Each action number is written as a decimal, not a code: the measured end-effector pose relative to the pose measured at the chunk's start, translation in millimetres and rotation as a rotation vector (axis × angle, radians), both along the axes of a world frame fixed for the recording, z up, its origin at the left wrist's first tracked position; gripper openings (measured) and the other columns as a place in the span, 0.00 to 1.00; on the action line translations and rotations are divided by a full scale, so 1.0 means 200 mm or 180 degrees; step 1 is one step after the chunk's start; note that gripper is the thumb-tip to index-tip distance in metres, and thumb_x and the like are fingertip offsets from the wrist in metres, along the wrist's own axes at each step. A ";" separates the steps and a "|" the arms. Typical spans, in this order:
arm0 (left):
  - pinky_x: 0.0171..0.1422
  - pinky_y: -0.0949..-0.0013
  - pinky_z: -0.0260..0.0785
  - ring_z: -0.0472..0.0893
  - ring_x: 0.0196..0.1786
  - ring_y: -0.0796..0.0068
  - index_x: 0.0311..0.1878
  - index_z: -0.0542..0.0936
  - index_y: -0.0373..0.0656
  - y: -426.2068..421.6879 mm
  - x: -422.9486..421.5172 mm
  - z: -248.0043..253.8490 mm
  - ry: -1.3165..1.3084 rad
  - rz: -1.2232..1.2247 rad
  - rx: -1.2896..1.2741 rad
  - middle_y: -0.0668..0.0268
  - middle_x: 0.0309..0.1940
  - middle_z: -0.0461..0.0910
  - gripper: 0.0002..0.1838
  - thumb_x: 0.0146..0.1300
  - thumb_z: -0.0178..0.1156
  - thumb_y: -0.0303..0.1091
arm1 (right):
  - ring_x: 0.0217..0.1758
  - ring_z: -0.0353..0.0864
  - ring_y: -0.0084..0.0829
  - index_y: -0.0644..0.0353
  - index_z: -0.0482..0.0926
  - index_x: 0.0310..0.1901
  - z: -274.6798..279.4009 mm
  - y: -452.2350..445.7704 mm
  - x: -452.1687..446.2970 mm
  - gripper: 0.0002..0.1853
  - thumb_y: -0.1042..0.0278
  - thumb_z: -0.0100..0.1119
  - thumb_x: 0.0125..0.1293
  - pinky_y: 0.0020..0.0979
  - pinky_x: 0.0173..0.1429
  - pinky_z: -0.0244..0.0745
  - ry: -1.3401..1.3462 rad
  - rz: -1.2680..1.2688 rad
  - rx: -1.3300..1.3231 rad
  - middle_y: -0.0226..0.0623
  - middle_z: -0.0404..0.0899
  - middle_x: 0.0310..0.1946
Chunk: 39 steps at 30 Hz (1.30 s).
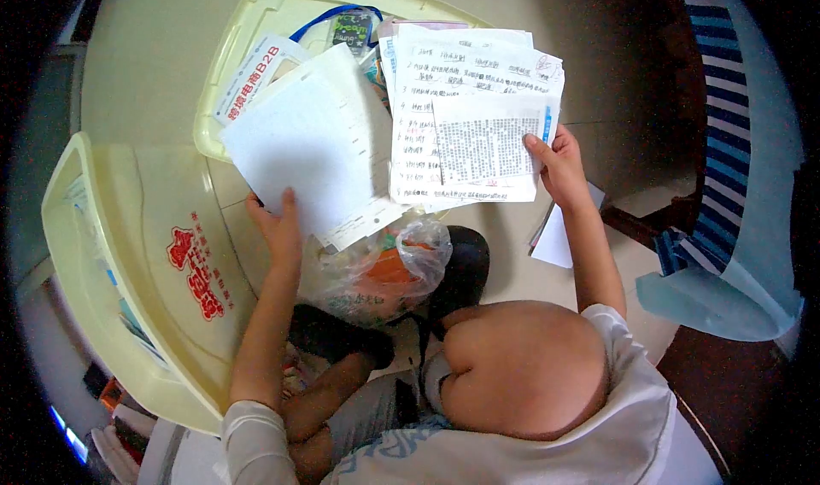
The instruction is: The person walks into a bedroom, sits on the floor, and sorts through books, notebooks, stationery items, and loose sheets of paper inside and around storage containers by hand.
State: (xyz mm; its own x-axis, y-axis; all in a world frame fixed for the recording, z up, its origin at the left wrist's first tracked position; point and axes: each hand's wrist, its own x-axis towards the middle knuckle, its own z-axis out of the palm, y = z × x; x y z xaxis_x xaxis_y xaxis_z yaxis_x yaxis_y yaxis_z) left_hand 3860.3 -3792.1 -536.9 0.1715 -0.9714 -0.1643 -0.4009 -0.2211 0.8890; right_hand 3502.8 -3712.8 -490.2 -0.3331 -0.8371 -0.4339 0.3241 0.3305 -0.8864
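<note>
My left hand [278,220] grips a stack of mostly blank white papers [299,143] by its lower left edge, thumb on top. The stack is fanned, with printed lines on the sheets beneath. My right hand [559,165] pinches the right edge of handwritten sheets [414,178], with a smaller printed sheet [487,148] lying on top of them. Both bundles are held side by side above a pale yellow lid, their inner edges close together. Fingers under each bundle are hidden.
Beyond the papers, a yellow lid [209,101] bears a booklet with red lettering [256,75] and a dark card with a blue lanyard [352,32]. A yellow storage bin [184,348] stands at left. A clear plastic bag [376,276] lies below; more papers [557,237] are at right.
</note>
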 end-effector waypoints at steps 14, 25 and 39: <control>0.24 0.82 0.50 0.56 0.17 0.85 0.39 0.64 0.40 -0.23 0.22 0.13 0.4859 0.0350 0.0901 0.73 0.14 0.58 0.09 0.58 0.39 0.34 | 0.45 0.70 0.30 0.62 0.62 0.47 -0.02 -0.11 0.13 0.16 0.74 0.46 0.55 0.33 0.49 0.67 -0.1436 -0.0922 -0.0262 0.37 0.70 0.42; 0.25 0.82 0.50 0.59 0.19 0.85 0.41 0.64 0.40 -0.20 0.22 0.11 0.5414 -0.0906 0.1300 0.73 0.16 0.59 0.13 0.58 0.40 0.37 | 0.37 0.74 0.28 0.65 0.66 0.42 -0.10 -0.21 0.27 0.12 0.75 0.48 0.54 0.27 0.42 0.70 -0.1056 -0.0026 0.0071 0.38 0.73 0.37; 0.49 0.66 0.58 0.64 0.44 0.56 0.44 0.63 0.30 0.03 -0.10 0.04 -0.1293 -0.1431 -0.0136 0.51 0.43 0.60 0.23 0.44 0.58 0.29 | 0.46 0.65 0.26 0.65 0.59 0.50 -0.17 -0.11 0.69 0.24 0.65 0.52 0.54 0.26 0.49 0.62 0.0050 0.1054 -0.0119 0.37 0.67 0.42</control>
State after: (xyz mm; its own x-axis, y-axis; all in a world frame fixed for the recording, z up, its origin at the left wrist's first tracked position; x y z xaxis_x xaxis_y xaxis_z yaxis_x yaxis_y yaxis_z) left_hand 3839.8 -3785.1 -529.2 -0.2165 -0.9675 -0.1311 -0.7559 0.0811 0.6496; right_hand 3641.7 -3734.8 -524.8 -0.0466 -0.9163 -0.3977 0.1906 0.3827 -0.9040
